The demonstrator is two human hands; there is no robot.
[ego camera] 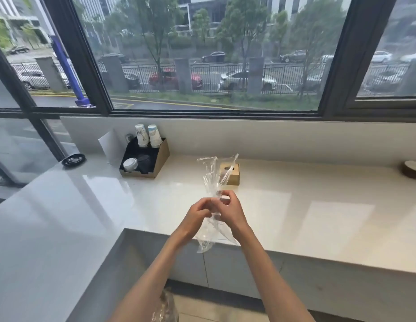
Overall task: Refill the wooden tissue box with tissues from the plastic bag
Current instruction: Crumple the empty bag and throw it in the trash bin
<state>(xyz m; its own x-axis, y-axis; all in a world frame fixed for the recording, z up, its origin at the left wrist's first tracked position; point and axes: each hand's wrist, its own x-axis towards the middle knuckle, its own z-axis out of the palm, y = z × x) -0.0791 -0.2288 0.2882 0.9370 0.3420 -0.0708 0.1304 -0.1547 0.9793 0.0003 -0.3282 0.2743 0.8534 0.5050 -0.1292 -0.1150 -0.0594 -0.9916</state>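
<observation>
Risk: both hands, left hand [199, 213] and right hand [228, 209], pinch the empty-looking plastic bag [210, 180] mid-air over the counter [295, 205]; wooden tissue box [232, 174] just behind. Thin film may tear or slip.

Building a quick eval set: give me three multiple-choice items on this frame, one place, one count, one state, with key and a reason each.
1. Where is the wooden tissue box?
A. on the counter behind the hands
B. on the floor
C. inside the cardboard organizer

2. How many paper cup stacks stand in the cardboard organizer?
A. one
B. two
C. four

3. The plastic bag is:
A. flat on the counter
B. held up in both hands
C. hanging from the window

A: it sits on the counter behind the bag.
B: two side by side.
B: left hand and right hand pinch it.
</observation>
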